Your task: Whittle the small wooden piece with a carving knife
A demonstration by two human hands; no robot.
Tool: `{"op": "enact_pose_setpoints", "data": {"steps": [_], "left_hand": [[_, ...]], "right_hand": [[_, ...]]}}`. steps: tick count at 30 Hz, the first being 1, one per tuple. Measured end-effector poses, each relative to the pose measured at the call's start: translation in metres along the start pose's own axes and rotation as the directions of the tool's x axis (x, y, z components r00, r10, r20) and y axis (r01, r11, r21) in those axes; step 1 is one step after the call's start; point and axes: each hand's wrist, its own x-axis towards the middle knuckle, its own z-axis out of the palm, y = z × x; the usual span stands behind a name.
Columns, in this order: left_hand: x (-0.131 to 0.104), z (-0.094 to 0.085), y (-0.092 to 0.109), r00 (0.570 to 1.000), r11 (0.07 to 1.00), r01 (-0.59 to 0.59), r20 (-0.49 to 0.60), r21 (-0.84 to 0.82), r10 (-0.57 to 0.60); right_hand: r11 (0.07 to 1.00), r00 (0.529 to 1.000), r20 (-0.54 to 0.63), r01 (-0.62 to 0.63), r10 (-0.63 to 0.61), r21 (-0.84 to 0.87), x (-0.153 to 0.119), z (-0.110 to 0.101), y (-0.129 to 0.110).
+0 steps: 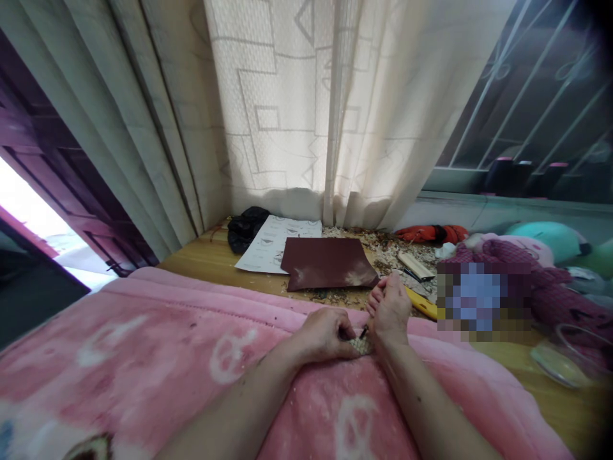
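My left hand [326, 333] is closed in a pinch on a small pale piece with a grid-like pattern [360, 346], low over the pink blanket. Close beside it, to the right, my right hand [391, 312] is raised with its fingers curled. A short dark thin thing [364, 331] shows between the two hands, just above the patterned piece. What my right hand grips is hidden by its own fingers and palm. The fluffy pink blanket [182, 358] lies beneath both forearms.
Beyond the hands, a dark red board [330, 262] overlaps a printed white sheet [268, 243] on a wooden surface [201, 255] strewn with shavings. A black plastic bag [245, 230], a yellow-handled tool [422, 303], a pale block [414, 264] and a red-orange bundle [433, 234] lie around.
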Motion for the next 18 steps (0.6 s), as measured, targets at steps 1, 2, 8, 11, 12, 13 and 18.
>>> {"op": "enact_pose_setpoints", "data": {"steps": [1, 2, 8, 11, 12, 13, 18], "left_hand": [[-0.0002, 0.0000, 0.0001, 1.000, 1.000, 0.000, 0.003, -0.002, 0.000], [-0.0003, 0.0000, 0.0001, 1.000, 1.000, 0.001, 0.003, -0.004, -0.001], [-0.0008, -0.0006, 0.0009, 1.000, 1.000, 0.007, -0.006, -0.001, -0.007], [-0.0009, -0.0007, 0.0006, 1.000, 1.000, 0.002, 0.002, 0.001, -0.002], [-0.0009, -0.0006, 0.0003, 1.000, 1.000, -0.001, 0.005, -0.002, 0.001], [-0.0008, -0.0005, -0.0001, 1.000, 1.000, -0.005, 0.004, -0.004, 0.005], [-0.0003, -0.0005, -0.0006, 1.000, 1.000, -0.016, 0.004, -0.011, 0.016]], "right_hand": [[1.000, 1.000, 0.002, 0.002, -0.002, -0.001, -0.0005, 0.0002, -0.0008], [1.000, 1.000, 0.002, 0.006, -0.006, -0.002, -0.0010, 0.0005, -0.0015], [1.000, 1.000, -0.015, 0.011, -0.011, -0.006, -0.0028, 0.0022, -0.0037], [1.000, 1.000, -0.021, 0.014, -0.014, -0.003, -0.0031, 0.0025, -0.0047], [1.000, 1.000, -0.023, 0.018, -0.019, -0.003, -0.0031, 0.0025, -0.0049], [1.000, 0.999, -0.026, 0.023, -0.023, -0.003, -0.0030, 0.0025, -0.0051], [0.999, 0.999, -0.025, 0.030, -0.031, -0.009, -0.0014, 0.0018, -0.0039]]}}
